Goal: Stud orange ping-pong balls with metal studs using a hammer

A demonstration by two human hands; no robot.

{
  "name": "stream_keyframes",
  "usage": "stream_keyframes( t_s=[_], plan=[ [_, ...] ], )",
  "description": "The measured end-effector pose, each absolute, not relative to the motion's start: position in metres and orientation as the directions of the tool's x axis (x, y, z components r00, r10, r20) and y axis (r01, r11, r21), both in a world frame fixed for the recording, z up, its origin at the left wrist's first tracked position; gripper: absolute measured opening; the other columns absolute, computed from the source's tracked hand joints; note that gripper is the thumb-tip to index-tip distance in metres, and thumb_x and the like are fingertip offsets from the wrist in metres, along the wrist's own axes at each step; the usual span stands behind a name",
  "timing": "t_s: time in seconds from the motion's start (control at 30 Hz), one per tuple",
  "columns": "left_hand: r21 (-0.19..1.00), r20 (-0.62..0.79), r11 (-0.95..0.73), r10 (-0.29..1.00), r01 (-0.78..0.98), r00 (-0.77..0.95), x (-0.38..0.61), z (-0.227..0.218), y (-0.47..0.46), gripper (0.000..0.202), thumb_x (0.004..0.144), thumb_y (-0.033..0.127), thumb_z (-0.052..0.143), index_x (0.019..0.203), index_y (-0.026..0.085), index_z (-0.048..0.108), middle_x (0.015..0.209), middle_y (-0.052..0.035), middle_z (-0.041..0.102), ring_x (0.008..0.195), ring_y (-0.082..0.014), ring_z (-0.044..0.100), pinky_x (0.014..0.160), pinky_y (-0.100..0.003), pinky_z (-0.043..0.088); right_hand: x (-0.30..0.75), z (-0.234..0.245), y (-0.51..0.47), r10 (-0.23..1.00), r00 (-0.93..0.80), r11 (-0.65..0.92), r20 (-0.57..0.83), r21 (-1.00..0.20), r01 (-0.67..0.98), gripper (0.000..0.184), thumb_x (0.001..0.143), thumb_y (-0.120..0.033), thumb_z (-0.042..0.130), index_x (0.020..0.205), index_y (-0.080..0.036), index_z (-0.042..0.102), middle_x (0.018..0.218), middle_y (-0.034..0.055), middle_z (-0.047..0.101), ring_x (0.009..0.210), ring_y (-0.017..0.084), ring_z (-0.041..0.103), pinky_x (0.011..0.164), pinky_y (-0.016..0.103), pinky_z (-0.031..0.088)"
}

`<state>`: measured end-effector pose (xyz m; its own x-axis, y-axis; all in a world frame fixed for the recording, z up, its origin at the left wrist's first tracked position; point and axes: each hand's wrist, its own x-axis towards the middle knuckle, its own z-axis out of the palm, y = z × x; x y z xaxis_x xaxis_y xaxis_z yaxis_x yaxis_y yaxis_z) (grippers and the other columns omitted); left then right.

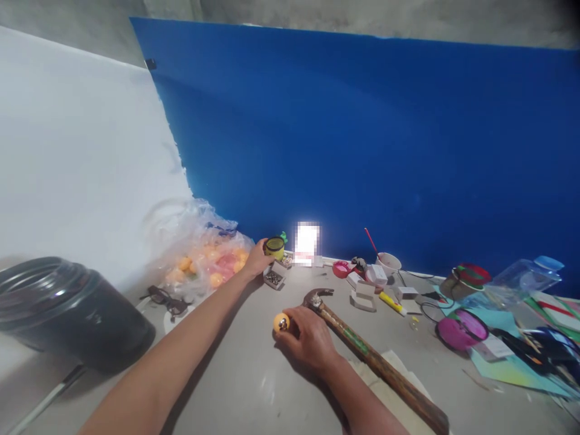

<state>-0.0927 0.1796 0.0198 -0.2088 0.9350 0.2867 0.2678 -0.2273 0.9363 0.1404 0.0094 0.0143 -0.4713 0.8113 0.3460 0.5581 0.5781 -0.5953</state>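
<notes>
My left hand reaches to the back of the table, its fingers closed around the side of a small yellow round container with a dark rim. Just in front of that hand sits an open small box with many small metal pieces in it. Closer to me, my right hand grips an orange ping-pong ball between thumb and fingers. A shiny dark metal piece shows on the ball's face. Right beside this hand lies a claw hammer with a worn wooden handle.
A large dark jar stands at left, near sunglasses. Behind them is a plastic bag of orange balls. Small white boxes, a yellow tube, a white cup and a pink tape roll occupy the right.
</notes>
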Motion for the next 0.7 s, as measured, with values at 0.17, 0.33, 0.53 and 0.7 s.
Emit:
stream_keyframes(
  t_s=[0.17, 0.33, 0.53, 0.7],
  plan=[
    [0.857, 0.398, -0.270, 0.889, 0.440, -0.228, -0.089, 0.031, 0.166, 0.058, 0.064, 0.020, 0.081, 0.118, 0.017, 0.060, 0.120, -0.0105, 0.066, 0.116, -0.0269, 0.063, 0.107, -0.046, 0.048, 0.140, 0.018, 0.008, 0.831, -0.465, 0.546, 0.307, -0.612, 0.572, 0.011, 0.084, -0.028, 0.074, 0.092, -0.022, 0.070, 0.085, 0.0020, 0.069, 0.081, 0.020, 0.060, 0.073, 0.030, 0.038],
    [0.725, 0.565, -0.422, 0.816, 0.544, -0.119, -0.092, 0.046, 0.137, 0.067, 0.075, 0.017, 0.070, 0.138, 0.021, 0.048, 0.141, -0.0125, 0.059, 0.131, -0.0261, 0.059, 0.113, -0.044, 0.046, 0.140, 0.019, 0.009, 0.821, -0.480, 0.559, 0.310, -0.605, 0.567, 0.012, 0.083, -0.026, 0.076, 0.091, -0.021, 0.070, 0.085, 0.0015, 0.068, 0.081, 0.019, 0.058, 0.073, 0.029, 0.036],
    [0.507, 0.671, -0.461, 0.742, 0.729, 0.003, -0.101, 0.052, 0.098, 0.055, 0.081, 0.017, 0.067, 0.134, 0.020, 0.052, 0.135, -0.0130, 0.062, 0.132, -0.0292, 0.058, 0.114, -0.047, 0.045, 0.140, 0.021, 0.008, 0.820, -0.482, 0.561, 0.308, -0.596, 0.574, 0.013, 0.083, -0.026, 0.077, 0.093, -0.021, 0.071, 0.087, 0.0016, 0.069, 0.081, 0.018, 0.058, 0.074, 0.029, 0.036],
    [0.314, 0.667, -0.444, 0.732, 0.839, 0.138, -0.108, 0.055, 0.077, 0.052, 0.082, 0.017, 0.066, 0.133, 0.019, 0.057, 0.125, -0.0120, 0.061, 0.121, -0.0303, 0.058, 0.109, -0.047, 0.048, 0.141, 0.021, 0.010, 0.817, -0.499, 0.567, 0.291, -0.565, 0.599, 0.017, 0.085, -0.032, 0.078, 0.097, -0.021, 0.072, 0.091, 0.0029, 0.070, 0.085, 0.019, 0.060, 0.076, 0.030, 0.038]
  ],
)
